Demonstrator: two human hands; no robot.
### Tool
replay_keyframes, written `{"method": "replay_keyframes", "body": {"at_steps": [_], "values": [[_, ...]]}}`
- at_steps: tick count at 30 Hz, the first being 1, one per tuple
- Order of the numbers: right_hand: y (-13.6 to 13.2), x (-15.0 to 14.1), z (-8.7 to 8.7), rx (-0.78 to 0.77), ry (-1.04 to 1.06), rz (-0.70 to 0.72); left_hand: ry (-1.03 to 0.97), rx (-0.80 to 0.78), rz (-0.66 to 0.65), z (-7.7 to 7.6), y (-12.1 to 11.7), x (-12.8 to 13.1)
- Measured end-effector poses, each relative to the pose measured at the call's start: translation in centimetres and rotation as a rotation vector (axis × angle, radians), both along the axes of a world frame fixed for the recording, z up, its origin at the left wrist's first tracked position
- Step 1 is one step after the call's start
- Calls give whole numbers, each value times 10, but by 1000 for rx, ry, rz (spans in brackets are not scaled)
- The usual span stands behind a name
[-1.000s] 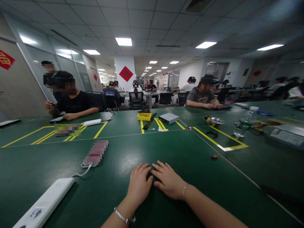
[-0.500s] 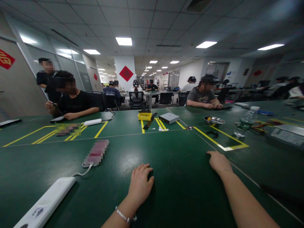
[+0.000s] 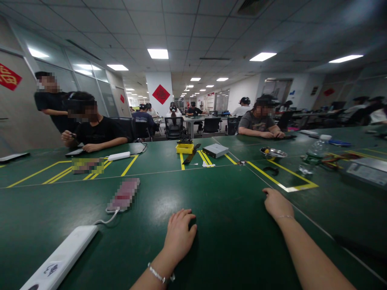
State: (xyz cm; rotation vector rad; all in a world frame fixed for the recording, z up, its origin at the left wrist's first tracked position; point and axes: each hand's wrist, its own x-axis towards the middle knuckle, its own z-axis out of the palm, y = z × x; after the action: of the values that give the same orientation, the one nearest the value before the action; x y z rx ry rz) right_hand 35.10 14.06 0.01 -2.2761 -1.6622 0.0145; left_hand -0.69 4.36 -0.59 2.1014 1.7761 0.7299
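Observation:
My left hand (image 3: 180,233) rests palm down on the green table (image 3: 223,241), fingers slightly bent and thumb apart, holding nothing. A bracelet (image 3: 156,274) circles its wrist. To the right, my right hand (image 3: 278,204) lies on the tabletop near a seam, one finger pointing left and the other fingers mostly hidden by the back of the hand; I see nothing in it. Left of my left hand lies a phone (image 3: 123,195) with a white cable (image 3: 105,220) running to a white power strip (image 3: 60,257).
Beyond the seam stand a yellow tray (image 3: 184,149) of dark cables, a grey box (image 3: 215,150), a metal bowl (image 3: 273,153), a plastic bottle (image 3: 316,155) and a metal case (image 3: 367,171). Yellow tape (image 3: 128,166) marks the far side. Co-workers sit across the table.
My right hand has shifted slightly up and its wrist is a little more turned. My left hand stays in place. The standing person at the left has moved leftward.

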Motion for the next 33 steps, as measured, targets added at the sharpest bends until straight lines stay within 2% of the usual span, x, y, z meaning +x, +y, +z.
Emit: {"method": "replay_keyframes", "body": {"at_steps": [11, 14, 16, 19, 22, 25, 29, 31, 33], "values": [[-3, -6, 2, -5, -24, -4, 9, 6, 8, 2, -1, 2], [-6, -18, 8, 55, -13, 47, -12, -5, 14, 2, 0, 2], [-10, -39, 13, 146, -5, 170, -29, -12, 15, 3, 0, 2], [-24, -90, 19, 267, -8, 522, -55, -15, 12, 7, 0, 2], [-48, -148, 22, 289, -22, 913, -103, -19, 10, 10, 0, 2], [-73, -190, 20, 276, -25, 1155, -165, -22, -52, 9, 0, 3], [-86, -204, 16, 257, -8, 1234, -242, -24, -160, 6, 0, 4], [-82, -198, 18, 251, 2, 1224, -292, -42, -139, 7, 0, 4], [-71, -185, 21, 248, -1, 1136, -370, -74, -93, 7, 0, 4]]}}
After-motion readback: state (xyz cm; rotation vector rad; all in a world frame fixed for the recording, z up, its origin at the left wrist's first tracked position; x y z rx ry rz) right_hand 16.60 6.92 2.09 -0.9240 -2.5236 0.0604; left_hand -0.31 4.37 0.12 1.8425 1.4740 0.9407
